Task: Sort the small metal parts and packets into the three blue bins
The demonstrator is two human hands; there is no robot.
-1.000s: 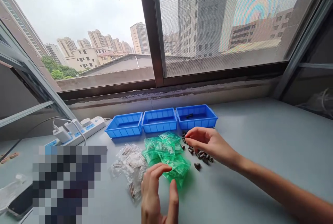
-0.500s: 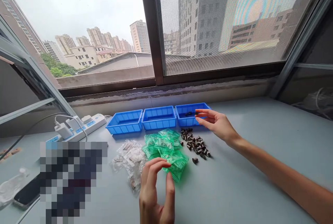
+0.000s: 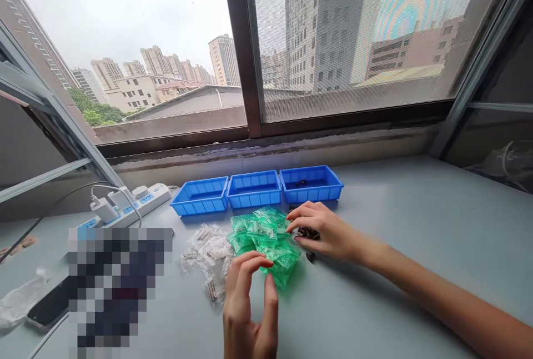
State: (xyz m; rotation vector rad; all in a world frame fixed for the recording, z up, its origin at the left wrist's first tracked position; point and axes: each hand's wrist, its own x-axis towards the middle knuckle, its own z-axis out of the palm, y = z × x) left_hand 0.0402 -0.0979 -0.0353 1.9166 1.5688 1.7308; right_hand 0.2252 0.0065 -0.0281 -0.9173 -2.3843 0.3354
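Note:
My right hand (image 3: 328, 232) reaches down over a pile of dark metal screw-like fasteners (image 3: 308, 233), its fingers curved and spread from the thumb. It covers most of the pile; whether a fingertip touches a piece is hard to see. One stray fastener (image 3: 310, 258) lies just in front. Several green plastic packets (image 3: 266, 231) are heaped left of that hand. My left hand (image 3: 250, 312) hovers near their front edge, thumb and fingers apart, holding nothing. Clear packets of small metal parts (image 3: 212, 250) lie farther left. Inside the right blue bin (image 3: 314, 194) sit a few dark fasteners.
A middle blue bin (image 3: 255, 199) and a left blue bin (image 3: 202, 207) stand in a row below the window. At left are a white power strip (image 3: 154, 198) with plugs, a phone (image 3: 48, 303), a clear plastic wrapper (image 3: 20, 298) and a blurred-out patch.
My right hand has come from over the right blue bin, where it held a dark fastener, down toward me onto the pile. My left hand has stayed in place.

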